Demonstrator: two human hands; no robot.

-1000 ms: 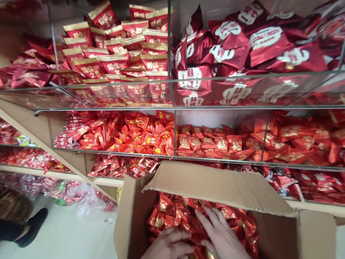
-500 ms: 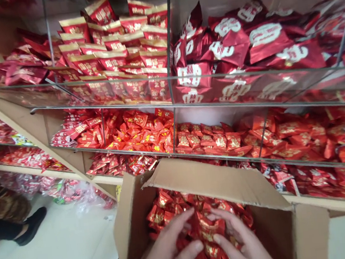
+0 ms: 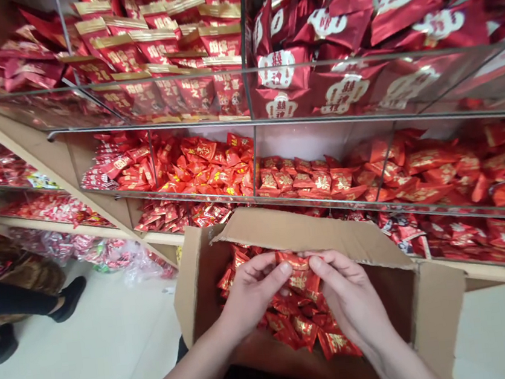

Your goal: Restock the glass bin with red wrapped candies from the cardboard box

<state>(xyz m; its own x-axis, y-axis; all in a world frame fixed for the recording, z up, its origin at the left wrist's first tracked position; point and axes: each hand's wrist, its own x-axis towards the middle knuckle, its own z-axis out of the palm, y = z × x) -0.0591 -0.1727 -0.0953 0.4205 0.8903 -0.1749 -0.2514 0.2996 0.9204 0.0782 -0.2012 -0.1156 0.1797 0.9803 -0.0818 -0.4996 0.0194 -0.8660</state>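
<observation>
Small red packets with gold print, apparently wrapped sweets (image 3: 291,328), lie heaped in an open cardboard box (image 3: 312,231). Above the heap, my left hand (image 3: 257,289) pinches the left side of a few red sweet packets (image 3: 301,275) between thumb and fingers. On their right side my right hand (image 3: 348,285) grips them the same way. The packets lie side by side between my two thumbs. How many I hold is hard to tell, since my fingers cover part of them.
Shelves with clear dividers stand behind the box. They carry gold-edged red bags (image 3: 127,51), larger dark red bags (image 3: 338,27) and rows of small red packets (image 3: 319,179). At the left, a person's foot in a black shoe (image 3: 68,298) stands on the pale floor (image 3: 126,325).
My hands have risen from the heap and closed on a few packets, where before the fingers were spread around them. The view has tilted downward.
</observation>
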